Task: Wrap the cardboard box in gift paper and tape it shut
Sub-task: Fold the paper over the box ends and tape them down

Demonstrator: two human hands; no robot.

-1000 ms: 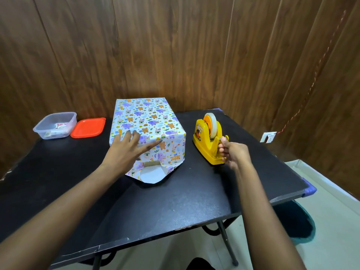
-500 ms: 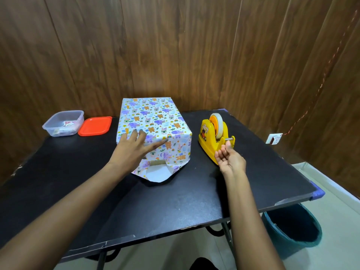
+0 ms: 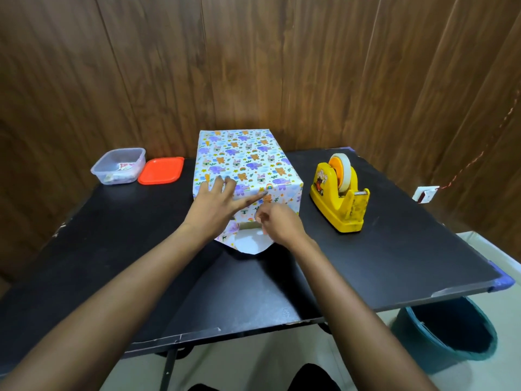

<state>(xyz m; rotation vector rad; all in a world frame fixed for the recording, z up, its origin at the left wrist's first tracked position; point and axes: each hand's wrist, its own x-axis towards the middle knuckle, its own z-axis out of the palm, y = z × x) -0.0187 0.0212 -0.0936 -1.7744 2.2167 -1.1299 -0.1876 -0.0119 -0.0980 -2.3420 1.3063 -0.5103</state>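
One cardboard box [image 3: 242,162] stands toward the back of the black tabletop [image 3: 135,249], between the containers on its left and the dispenser on its right. It is covered in one sheet of animal-print gift paper [image 3: 284,197]. The near end is not closed. A single pointed flap [image 3: 249,245] lies white side up on the tabletop, and a thin strip of bare cardboard shows above it.

Two bare hands are at that near end. The left hand [image 3: 215,210] lies flat on the top edge of the box, its fingers [image 3: 225,184] straight and spread, pressing the paper down. The right hand [image 3: 279,224] is just beside it at the front face. Its fingers [image 3: 260,217] are curled in toward the paper, but I cannot tell whether they pinch anything.

One yellow tape dispenser [image 3: 338,204] sits well to the right of the box, carrying one roll of tape [image 3: 342,172]. At the far left are one clear plastic container [image 3: 118,166] and one orange lid [image 3: 161,170], side by side. One teal bucket [image 3: 451,337] stands on the floor by the right corner.
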